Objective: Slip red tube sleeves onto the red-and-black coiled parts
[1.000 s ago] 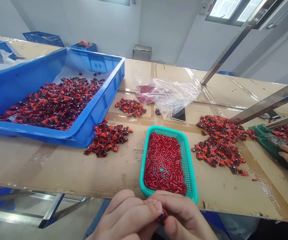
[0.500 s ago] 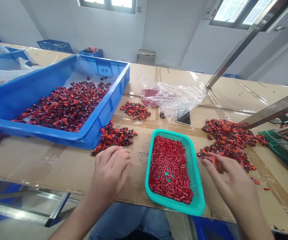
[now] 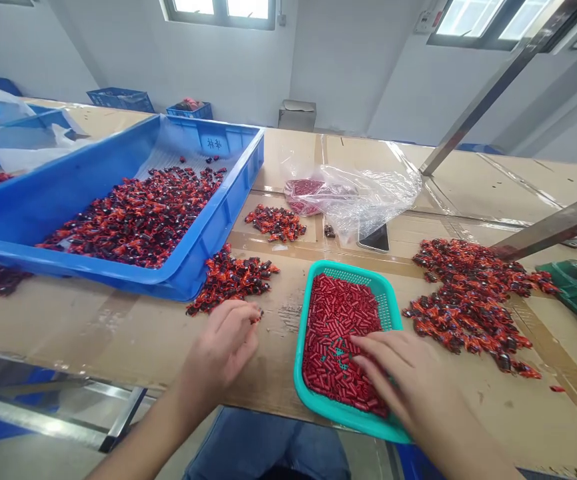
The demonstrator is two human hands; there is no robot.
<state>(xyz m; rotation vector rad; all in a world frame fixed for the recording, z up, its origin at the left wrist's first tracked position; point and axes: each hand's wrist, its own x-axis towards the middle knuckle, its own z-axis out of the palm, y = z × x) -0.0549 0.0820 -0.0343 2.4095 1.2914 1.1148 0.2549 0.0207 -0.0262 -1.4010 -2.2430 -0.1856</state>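
Observation:
My left hand [image 3: 228,340] is closed in a pinch, with the dark end of a small black-and-red part [image 3: 259,314] just showing at its fingertips. Close beyond it lies a loose pile of red-and-black parts [image 3: 235,277]. Over the green basket [image 3: 299,360], my right hand [image 3: 401,373] reaches in from the right, fingers stretched and slightly apart. Its fingertips are at the short red tubes [image 3: 341,303] that fill the basket; I see no piece between them. To the right of the basket spreads a larger pile of orange-and-black parts [image 3: 468,287].
A big blue tray [image 3: 183,267] of similar parts stands at the left. Behind the basket are a small pile [image 3: 275,222], a clear plastic bag [image 3: 378,193] and a phone [image 3: 374,237]. A metal post [image 3: 488,100] and a green container [image 3: 575,293] stand at the right.
My right hand has moved left from the orange-and-black pile to above the basket. The piece at its fingertips no longer shows. My left hand has turned slightly, exposing its pinch.

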